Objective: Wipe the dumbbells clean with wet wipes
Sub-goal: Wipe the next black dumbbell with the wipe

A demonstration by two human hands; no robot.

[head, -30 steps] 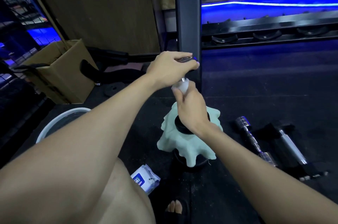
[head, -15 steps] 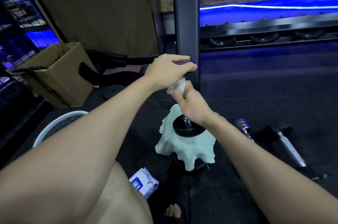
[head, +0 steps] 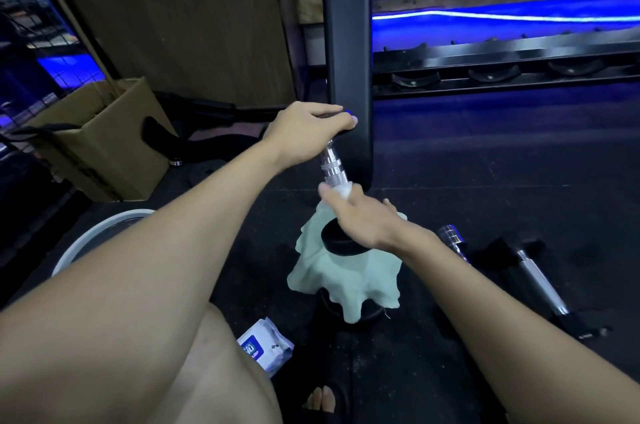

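A dumbbell stands upright on the black floor, its chrome knurled handle (head: 333,170) showing between my hands. My left hand (head: 308,130) grips its top end from above. My right hand (head: 363,219) wraps a white wet wipe (head: 343,188) round the lower part of the handle. Below it sits a black weight plate (head: 341,243) over a pale green cloth (head: 346,281) that drapes the base. A pack of wet wipes (head: 265,349) lies on the floor near my knee.
Two more chrome dumbbell bars (head: 538,279) lie on the floor to the right. A black steel post (head: 346,42) rises just behind the dumbbell. A cardboard box (head: 100,143) and a white basin rim (head: 100,236) are at the left. My toes (head: 320,399) show below.
My right hand slid the wipe down the handle, baring the chrome knurled section under my left hand. The left hand stayed on the top end.
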